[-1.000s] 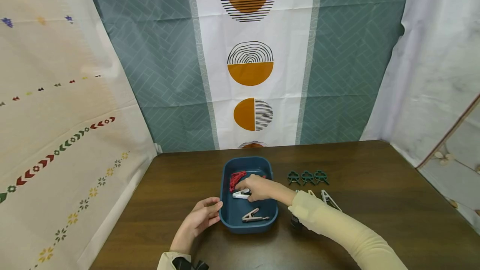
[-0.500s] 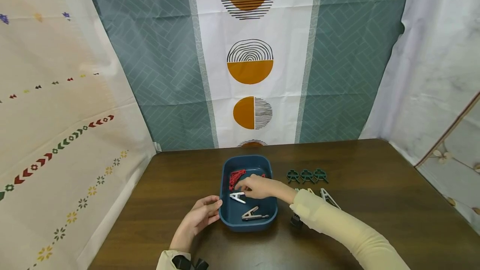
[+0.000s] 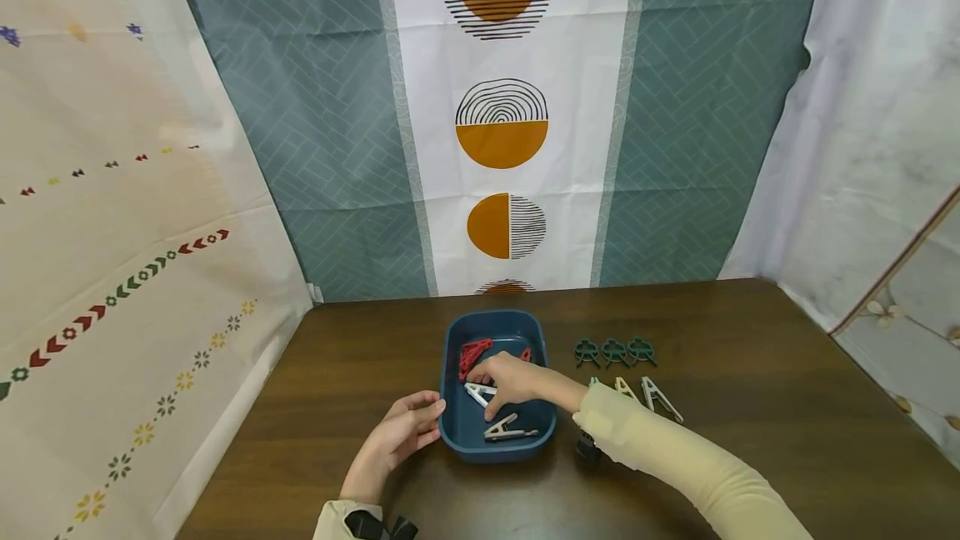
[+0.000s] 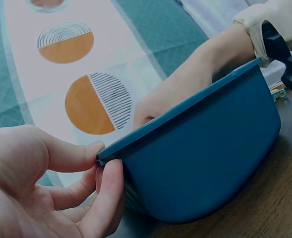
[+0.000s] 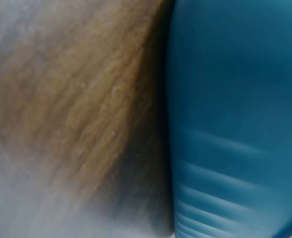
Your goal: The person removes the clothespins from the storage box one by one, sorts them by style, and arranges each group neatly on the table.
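Observation:
A blue plastic bin [image 3: 498, 450] stands on the brown table. My left hand [image 3: 405, 432] pinches the left side of its rim; in the left wrist view the thumb lies on top and a finger underneath. My right hand [image 3: 513, 382] reaches inside the bin, thumb and fingers spread around a white clip [image 3: 478, 394]; whether they touch it is unclear. Behind the fingers lie red clips [image 3: 474, 354], with another bit of red [image 3: 527, 354] partly hidden by the hand. A grey-beige clip [image 3: 506, 430] rests at the bin's near end. The right wrist view shows just the bin's outer wall [image 5: 230, 99].
Three green clips [image 3: 614, 353] stand in a row right of the bin. Nearer, a white clip [image 3: 660, 398] and a yellow clip [image 3: 626, 387] lie beside my right sleeve [image 3: 667, 457], which partly covers others. A patterned cloth [image 3: 495, 148] hangs behind the table [image 3: 360, 332].
The white clip in the bin has turned and shifted. My right hand first uncovered it, then spread its thumb away from the fingers around it. My left hand has stayed on the rim.

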{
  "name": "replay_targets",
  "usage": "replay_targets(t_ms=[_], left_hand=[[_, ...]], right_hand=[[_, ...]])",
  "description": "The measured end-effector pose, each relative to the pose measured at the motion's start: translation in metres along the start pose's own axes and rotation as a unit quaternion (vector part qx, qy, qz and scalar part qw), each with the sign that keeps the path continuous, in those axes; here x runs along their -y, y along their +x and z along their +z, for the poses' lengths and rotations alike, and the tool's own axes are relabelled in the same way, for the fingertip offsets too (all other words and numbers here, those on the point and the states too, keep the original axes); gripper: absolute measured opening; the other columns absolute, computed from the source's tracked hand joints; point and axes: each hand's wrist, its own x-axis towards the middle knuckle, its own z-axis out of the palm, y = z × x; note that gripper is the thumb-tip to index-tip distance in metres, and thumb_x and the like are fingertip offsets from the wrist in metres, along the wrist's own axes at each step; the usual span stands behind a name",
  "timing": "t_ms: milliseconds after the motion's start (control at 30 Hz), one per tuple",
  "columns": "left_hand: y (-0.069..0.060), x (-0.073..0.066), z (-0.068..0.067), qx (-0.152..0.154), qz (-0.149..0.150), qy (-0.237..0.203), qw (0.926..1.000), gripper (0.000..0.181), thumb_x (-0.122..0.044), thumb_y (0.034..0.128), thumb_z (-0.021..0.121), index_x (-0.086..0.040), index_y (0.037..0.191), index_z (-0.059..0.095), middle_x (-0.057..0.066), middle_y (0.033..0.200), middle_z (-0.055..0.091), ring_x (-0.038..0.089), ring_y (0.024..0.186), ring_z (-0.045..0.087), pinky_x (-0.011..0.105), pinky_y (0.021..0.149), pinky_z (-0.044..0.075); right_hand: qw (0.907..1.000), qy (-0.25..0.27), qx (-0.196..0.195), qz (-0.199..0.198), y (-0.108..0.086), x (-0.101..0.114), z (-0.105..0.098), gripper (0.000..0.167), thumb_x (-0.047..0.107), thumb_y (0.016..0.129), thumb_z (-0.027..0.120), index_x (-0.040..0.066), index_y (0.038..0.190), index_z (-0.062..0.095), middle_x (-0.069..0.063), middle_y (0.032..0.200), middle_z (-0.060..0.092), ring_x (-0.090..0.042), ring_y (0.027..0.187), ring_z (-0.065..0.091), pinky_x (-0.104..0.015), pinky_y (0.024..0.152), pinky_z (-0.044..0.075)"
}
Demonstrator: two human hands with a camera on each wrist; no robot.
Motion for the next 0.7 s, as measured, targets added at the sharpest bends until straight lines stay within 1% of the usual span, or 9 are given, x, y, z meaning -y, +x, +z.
replay_targets(t_ms=[133,200,367,533,700], left_hand=[[-0.001,0.0,0.002,0.006,-0.003,-0.004,1.0,0.025,-0.018,0.0944,0.061,-0.006,0.112,0.048,-0.006,0.078,0.056,0.004,0.069,0.057,0.019,0.068,0.053],[-0.001,0.0,0.002,0.009,-0.003,-0.006,0.9999,0.022,-0.017,0.0944,0.061,-0.007,0.11,0.049,-0.006,0.077,0.056,0.004,0.069,0.058,0.019,0.068,0.053],[-0.001,-0.001,0.002,0.008,-0.001,-0.004,1.0,0.02,-0.017,0.0953,0.06,-0.008,0.11,0.05,-0.006,0.077,0.057,0.003,0.069,0.058,0.019,0.068,0.052],[-0.001,-0.003,0.002,-0.001,-0.005,0.0,1.0,0.02,-0.016,0.0956,0.059,-0.006,0.11,0.05,-0.006,0.077,0.055,0.004,0.067,0.056,0.019,0.068,0.053],[-0.002,-0.003,0.002,0.002,-0.005,0.0,1.0,0.023,-0.016,0.0957,0.059,-0.004,0.112,0.049,-0.006,0.077,0.056,0.005,0.067,0.057,0.019,0.069,0.054]], right_hand=[[0.9998,0.018,-0.002,-0.007,-0.002,-0.001,0.002,0.057,0.018,0.072,0.086,0.009,0.124,0.064,-0.002,0.116,0.07,-0.012,0.101,0.065,-0.021,0.082,0.052],[0.9994,0.03,-0.004,-0.013,-0.003,-0.002,0.001,0.055,0.016,0.073,0.085,0.008,0.124,0.064,-0.003,0.117,0.069,-0.012,0.101,0.066,-0.021,0.083,0.053],[0.9977,0.064,-0.015,-0.017,-0.008,-0.003,-0.005,0.052,0.013,0.077,0.081,0.007,0.126,0.062,-0.005,0.122,0.068,-0.016,0.106,0.065,-0.028,0.09,0.054],[0.9955,0.079,-0.049,-0.018,-0.014,-0.004,-0.014,0.05,0.013,0.079,0.08,0.008,0.126,0.063,-0.004,0.122,0.067,-0.018,0.108,0.064,-0.034,0.092,0.053],[0.9909,0.101,-0.088,-0.011,-0.023,-0.006,-0.02,0.049,0.012,0.079,0.08,0.009,0.125,0.063,-0.005,0.122,0.067,-0.021,0.11,0.064,-0.038,0.094,0.053]])
